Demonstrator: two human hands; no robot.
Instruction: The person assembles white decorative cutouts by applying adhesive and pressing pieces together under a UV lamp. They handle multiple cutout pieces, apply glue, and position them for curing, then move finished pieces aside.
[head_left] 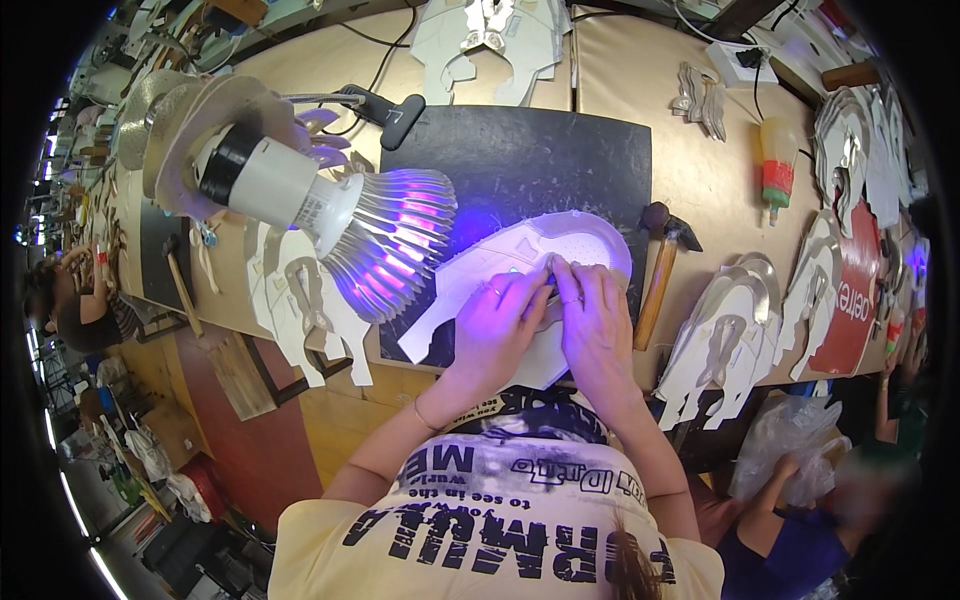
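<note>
A white shoe upper (585, 228) with a curved grey edge lies flat over a black work mat (530, 150), under violet lamp light. My left hand (497, 325) is closed on its inner edge, thumb and fingertips drawn together. Right beside it, my right hand (598, 325) has its fingers bent and pressed onto the same edge. The fingertips of both hands meet near the upper's middle. What lies under them is mostly hidden. A ring shows on each hand.
A finned lamp (390, 245) hangs over the mat's left side, close to my left hand. To the right lies a hammer (658, 280). Stacked uppers (730, 320) sit at the table's right edge, with a glue bottle (777, 170) beyond. Other people work at both sides.
</note>
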